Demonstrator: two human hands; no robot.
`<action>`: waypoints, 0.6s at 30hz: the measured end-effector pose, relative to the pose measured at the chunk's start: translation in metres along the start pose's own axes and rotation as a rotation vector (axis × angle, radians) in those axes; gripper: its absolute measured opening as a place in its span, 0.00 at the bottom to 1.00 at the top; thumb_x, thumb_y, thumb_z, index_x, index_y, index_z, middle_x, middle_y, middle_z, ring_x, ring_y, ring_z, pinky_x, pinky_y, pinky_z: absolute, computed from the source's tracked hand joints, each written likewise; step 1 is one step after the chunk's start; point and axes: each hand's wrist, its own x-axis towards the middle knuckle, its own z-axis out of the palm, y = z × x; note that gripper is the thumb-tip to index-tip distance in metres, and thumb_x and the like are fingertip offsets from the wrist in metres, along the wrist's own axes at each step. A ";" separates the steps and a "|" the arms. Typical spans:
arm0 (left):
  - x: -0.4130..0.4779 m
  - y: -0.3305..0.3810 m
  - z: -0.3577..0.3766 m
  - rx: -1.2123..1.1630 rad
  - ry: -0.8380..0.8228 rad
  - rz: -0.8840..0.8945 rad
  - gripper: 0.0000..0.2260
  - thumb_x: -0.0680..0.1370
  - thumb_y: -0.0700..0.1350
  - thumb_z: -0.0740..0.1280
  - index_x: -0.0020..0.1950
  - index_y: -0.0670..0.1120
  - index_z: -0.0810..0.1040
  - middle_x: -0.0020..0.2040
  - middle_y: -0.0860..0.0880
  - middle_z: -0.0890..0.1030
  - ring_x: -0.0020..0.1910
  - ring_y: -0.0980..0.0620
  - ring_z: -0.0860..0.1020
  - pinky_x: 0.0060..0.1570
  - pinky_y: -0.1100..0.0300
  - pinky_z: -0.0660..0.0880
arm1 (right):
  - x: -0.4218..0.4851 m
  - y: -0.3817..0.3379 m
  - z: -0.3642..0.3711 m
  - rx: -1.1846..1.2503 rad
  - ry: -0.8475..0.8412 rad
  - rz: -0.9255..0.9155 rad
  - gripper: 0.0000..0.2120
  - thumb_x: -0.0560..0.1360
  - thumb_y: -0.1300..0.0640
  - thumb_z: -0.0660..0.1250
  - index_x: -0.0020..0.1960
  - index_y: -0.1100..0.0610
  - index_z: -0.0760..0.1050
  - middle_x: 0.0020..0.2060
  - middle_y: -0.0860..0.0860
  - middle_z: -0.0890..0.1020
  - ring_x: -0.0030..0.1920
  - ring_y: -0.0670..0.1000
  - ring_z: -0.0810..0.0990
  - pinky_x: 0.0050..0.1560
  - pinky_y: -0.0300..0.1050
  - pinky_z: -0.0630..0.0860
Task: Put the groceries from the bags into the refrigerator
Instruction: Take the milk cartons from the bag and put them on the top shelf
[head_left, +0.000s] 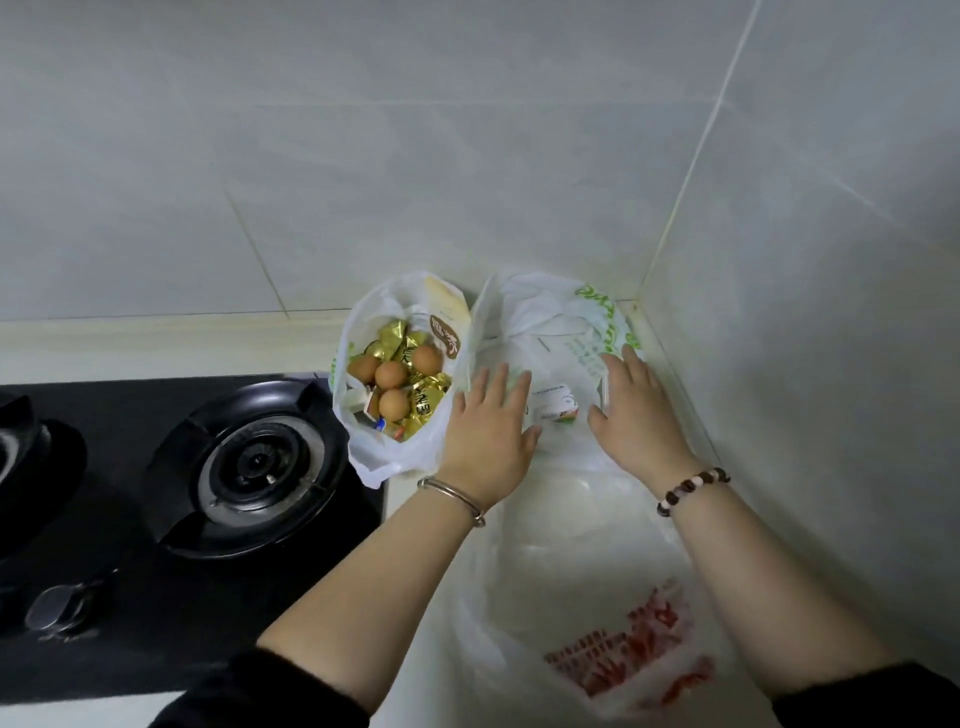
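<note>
Red-printed white plastic bag (618, 660) is lying nearest; beyond it the left hand (488, 431) and right hand (636, 415) — fingers spread — are flanking a small white labelled carton (553, 408), equally near.

Wearing black sleeves (270, 691) on both arms, bunched up near the elbows. Got a thin silver bangle (451, 493) on the left wrist, plus a beaded bracelet (693, 491) with dark brown and pale beads on the right.
</note>
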 end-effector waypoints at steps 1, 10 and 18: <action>0.011 0.001 0.002 -0.021 -0.007 0.008 0.28 0.80 0.55 0.55 0.77 0.47 0.52 0.77 0.45 0.53 0.76 0.45 0.50 0.71 0.47 0.54 | 0.009 0.004 -0.001 0.022 -0.022 0.003 0.32 0.77 0.54 0.62 0.76 0.58 0.53 0.76 0.57 0.50 0.75 0.56 0.51 0.73 0.49 0.53; 0.080 0.016 0.028 -0.145 -0.190 -0.005 0.31 0.77 0.56 0.63 0.75 0.46 0.58 0.69 0.45 0.69 0.69 0.44 0.65 0.65 0.52 0.65 | 0.058 0.033 0.009 -0.026 -0.283 0.080 0.44 0.72 0.48 0.71 0.77 0.56 0.48 0.77 0.55 0.46 0.76 0.56 0.50 0.72 0.48 0.56; 0.096 0.017 0.034 -0.043 -0.226 0.016 0.18 0.74 0.54 0.67 0.59 0.46 0.73 0.52 0.45 0.79 0.52 0.43 0.78 0.43 0.56 0.72 | 0.066 0.051 0.022 -0.018 -0.312 -0.004 0.41 0.67 0.60 0.74 0.74 0.57 0.56 0.69 0.54 0.64 0.66 0.55 0.69 0.62 0.48 0.72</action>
